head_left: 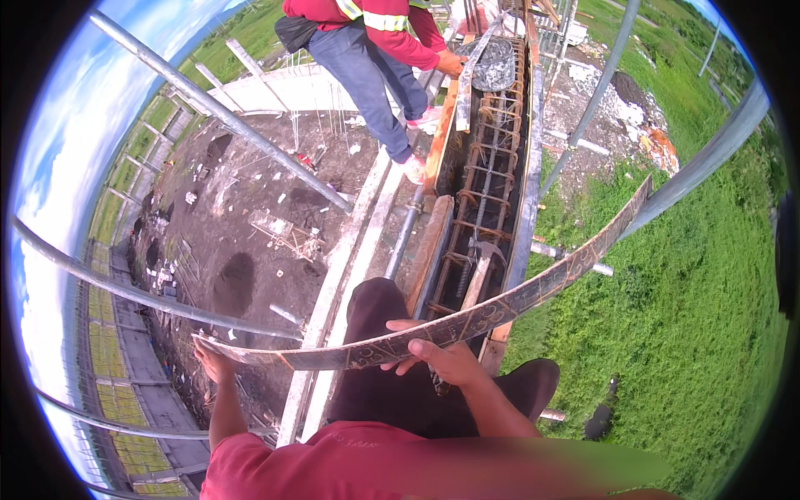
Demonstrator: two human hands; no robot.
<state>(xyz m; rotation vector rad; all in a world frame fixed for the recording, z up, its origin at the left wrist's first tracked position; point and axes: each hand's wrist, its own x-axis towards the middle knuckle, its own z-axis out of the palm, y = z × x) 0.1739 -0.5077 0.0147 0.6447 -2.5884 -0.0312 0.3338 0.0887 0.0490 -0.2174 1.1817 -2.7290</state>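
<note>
A long, narrow strip of dark plywood (387, 350) with pale markings stretches across in front of me, bowed by the lens. My left hand (217, 363) grips its left end. Nearer its middle, my right hand (450, 363) holds it from below, thumb on the near face and fingers behind. Past the strip, a claw hammer (481, 271) with a wooden handle lies on the rusty rebar cage (487, 179), which runs through a long beam form. The strip's far right end reaches close to a slanted metal pipe (700, 175).
A co-worker in red sleeves (392, 37) stands on the planks ahead, a hand near a pale bent strip (475, 71) and a dark bucket (493, 65). Scaffold pipes (217, 117) cross the left side. Bare ground (242, 225) and grass (667, 333) lie far below.
</note>
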